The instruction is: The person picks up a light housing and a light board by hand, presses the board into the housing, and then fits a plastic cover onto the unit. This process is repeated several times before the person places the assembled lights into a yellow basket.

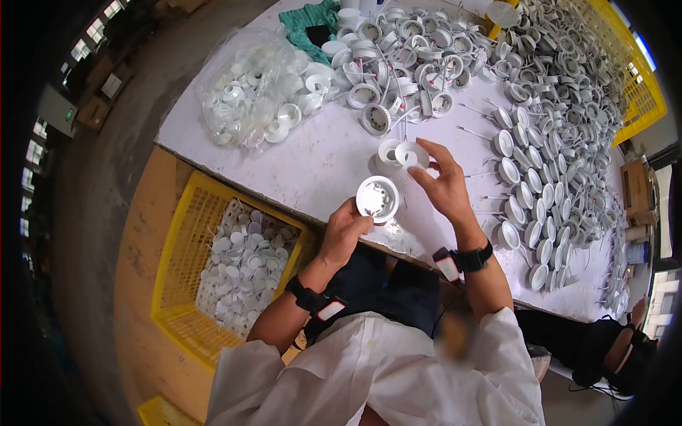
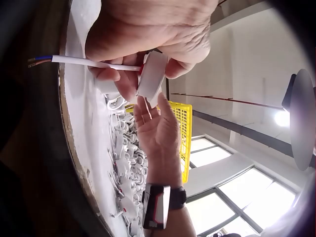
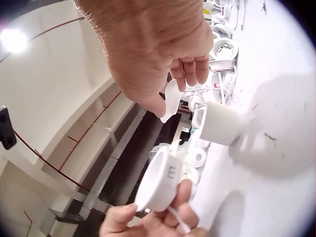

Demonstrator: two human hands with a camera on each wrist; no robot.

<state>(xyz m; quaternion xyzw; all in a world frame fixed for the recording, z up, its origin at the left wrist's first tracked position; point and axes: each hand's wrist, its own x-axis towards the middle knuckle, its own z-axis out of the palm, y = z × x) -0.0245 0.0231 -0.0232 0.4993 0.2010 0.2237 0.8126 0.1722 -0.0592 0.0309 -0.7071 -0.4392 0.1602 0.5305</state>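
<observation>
My left hand [image 1: 344,228] grips a round white lamp housing [image 1: 377,199] just above the table's near edge; its wire [image 2: 89,63] runs out past my fingers [image 2: 123,81]. The housing [image 3: 160,178] shows from the side in the right wrist view. My right hand [image 1: 440,181] pinches a white ring-shaped part [image 1: 412,153] a little above and right of the housing; the same thin ring [image 3: 172,100] hangs from my fingertips [image 3: 190,71]. A white cylindrical part [image 1: 388,151] stands on the table [image 1: 312,163] beside the ring, also seen as a white cup [image 3: 220,123].
Several white housings with wires cover the back and right of the table [image 1: 554,142]. A clear bag of white parts [image 1: 249,89] lies at the left. A yellow crate [image 1: 185,234] with white discs stands on the floor at left; another yellow crate [image 1: 643,92] sits far right.
</observation>
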